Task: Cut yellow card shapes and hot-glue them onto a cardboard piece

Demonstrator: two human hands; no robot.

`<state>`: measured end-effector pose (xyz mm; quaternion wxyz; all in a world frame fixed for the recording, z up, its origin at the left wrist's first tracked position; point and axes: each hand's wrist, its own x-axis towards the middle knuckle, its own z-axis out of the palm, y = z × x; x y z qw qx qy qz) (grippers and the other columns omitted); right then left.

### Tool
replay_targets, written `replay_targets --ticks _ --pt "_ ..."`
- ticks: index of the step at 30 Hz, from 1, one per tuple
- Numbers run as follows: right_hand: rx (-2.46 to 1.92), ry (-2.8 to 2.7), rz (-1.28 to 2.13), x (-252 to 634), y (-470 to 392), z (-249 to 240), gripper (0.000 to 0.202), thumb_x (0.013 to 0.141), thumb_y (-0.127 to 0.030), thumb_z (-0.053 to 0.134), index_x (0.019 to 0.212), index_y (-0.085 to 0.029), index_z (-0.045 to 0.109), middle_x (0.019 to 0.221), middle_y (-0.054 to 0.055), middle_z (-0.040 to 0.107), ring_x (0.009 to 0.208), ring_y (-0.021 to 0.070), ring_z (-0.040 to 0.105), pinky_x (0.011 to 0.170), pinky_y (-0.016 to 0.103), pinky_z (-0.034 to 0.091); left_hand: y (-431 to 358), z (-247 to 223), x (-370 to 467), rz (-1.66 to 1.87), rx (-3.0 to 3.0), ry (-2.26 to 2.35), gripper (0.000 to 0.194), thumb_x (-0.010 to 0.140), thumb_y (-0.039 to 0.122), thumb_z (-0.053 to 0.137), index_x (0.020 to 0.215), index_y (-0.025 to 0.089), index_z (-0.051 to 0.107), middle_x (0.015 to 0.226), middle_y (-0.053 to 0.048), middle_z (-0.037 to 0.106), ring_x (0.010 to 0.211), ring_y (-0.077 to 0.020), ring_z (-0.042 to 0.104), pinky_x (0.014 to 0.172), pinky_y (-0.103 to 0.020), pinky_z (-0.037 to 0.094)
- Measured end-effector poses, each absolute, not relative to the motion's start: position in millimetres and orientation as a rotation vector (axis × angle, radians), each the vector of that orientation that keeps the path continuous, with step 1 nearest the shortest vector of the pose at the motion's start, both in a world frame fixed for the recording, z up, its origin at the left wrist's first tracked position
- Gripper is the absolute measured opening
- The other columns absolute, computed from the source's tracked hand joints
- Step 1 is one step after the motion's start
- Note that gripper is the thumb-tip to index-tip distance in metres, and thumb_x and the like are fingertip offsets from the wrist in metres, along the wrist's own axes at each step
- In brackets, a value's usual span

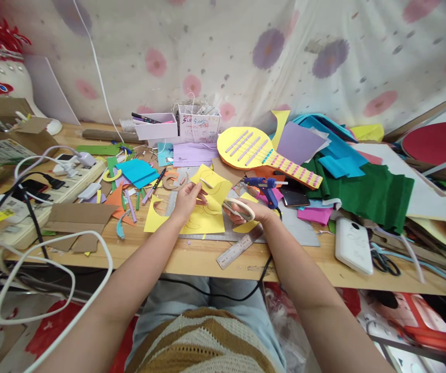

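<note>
Over a littered wooden table (199,261), a yellow, curve-marked paper sheet (219,191) looks light and easily creased, best held by its edge; the left hand (186,201) pinches it between thumb and fingers. The right hand (254,210) curls around white-handled scissors (247,207), a blue plastic glue gun (262,183) and silver metal ruler (239,249) crowding it.

Beyond the right hand (259,210), glue gun (261,183) and guitar (242,148) block passage.

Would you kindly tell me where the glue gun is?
In the head view, the blue glue gun lies right of centre, between the right hand and the yellow paper guitar.
</note>
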<state>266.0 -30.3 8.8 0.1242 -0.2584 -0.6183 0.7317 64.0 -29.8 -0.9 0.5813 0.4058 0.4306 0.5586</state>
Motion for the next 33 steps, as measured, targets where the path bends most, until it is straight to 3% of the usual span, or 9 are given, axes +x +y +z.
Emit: replay_targets --ticks 12,19,26,33 --pt "-0.765 -1.778 2.150 265.8 -29.5 9.9 0.048 0.071 -0.061 0.057 0.082 -0.017 0.038 0.051 -0.009 0.031 0.043 0.0037 0.026 0.041 0.020 0.017 -32.5 2.8 67.9 1.325 0.864 1.022 0.029 0.070 0.039 0.064 0.064 0.014 0.051 0.065 -0.003 0.066 0.043 -0.0052 0.052 0.048 -0.021 0.050" --pt "-0.803 -1.814 2.150 264.4 -29.2 12.1 0.045 0.074 -0.058 0.056 0.078 -0.018 0.036 0.052 -0.009 0.029 0.044 0.0033 0.024 0.041 0.021 0.016 -33.6 0.6 66.9 1.360 0.979 1.065 0.032 0.069 0.043 0.063 0.062 0.015 0.050 0.055 0.000 0.062 0.041 -0.0068 0.053 0.049 -0.022 0.050" --pt "-0.786 -1.879 2.074 262.0 -30.1 14.3 0.053 0.066 -0.067 0.056 0.073 -0.019 0.035 0.056 -0.006 0.032 0.047 0.0052 0.027 0.043 0.023 0.019 -36.7 -3.0 66.6 1.358 1.194 1.098 0.032 0.070 0.045 0.062 0.062 0.016 0.050 0.052 0.001 0.061 0.041 -0.0079 0.055 0.046 -0.019 0.046" --pt "-0.812 -1.757 2.118 259.9 -33.0 14.4 0.046 0.072 -0.058 0.057 0.078 -0.018 0.034 0.056 -0.007 0.030 0.047 0.0044 0.026 0.042 0.022 0.018 -37.8 -2.6 68.4 1.337 1.126 1.085 0.032 0.072 0.046 0.060 0.064 0.016 0.053 0.048 0.001 0.059 0.042 -0.0104 0.056 0.050 -0.023 0.049"
